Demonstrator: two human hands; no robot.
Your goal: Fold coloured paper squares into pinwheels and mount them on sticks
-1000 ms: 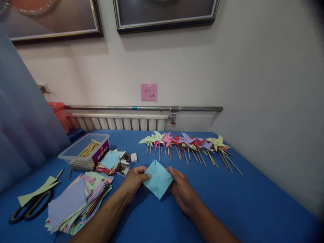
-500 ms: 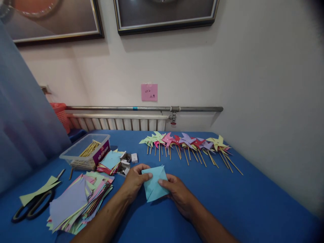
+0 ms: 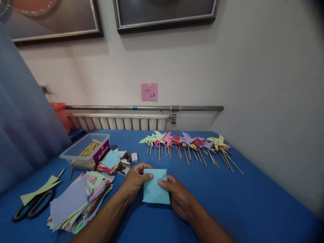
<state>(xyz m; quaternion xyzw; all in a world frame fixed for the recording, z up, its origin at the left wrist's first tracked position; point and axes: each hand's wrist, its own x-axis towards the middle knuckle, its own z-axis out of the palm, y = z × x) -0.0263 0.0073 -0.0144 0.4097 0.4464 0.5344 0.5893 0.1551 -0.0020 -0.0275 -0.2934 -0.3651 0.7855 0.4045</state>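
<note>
Pinching the light blue paper square from both sides, you have your left hand closed on its upper left edge, thumb on top, and your right hand closed on its right side, thumb pressing near the upper middle. The sheet lies flat-on to you, just above the blue table, between the two hands, its edges running roughly straight up and across with no longer side that you can pick out; both hands sit equally close, touching it. Beyond your grip, well apart, lies a row of finished paper pinwheels on wooden sticks, handles pointing back toward you. Off your left hand sit small boxes of pins, a stack of coloured paper squares, a clear tub of sticks with a purple label too blurred to read, and scissors. A pink note on the wall bears handwriting, illegible from here.
</note>
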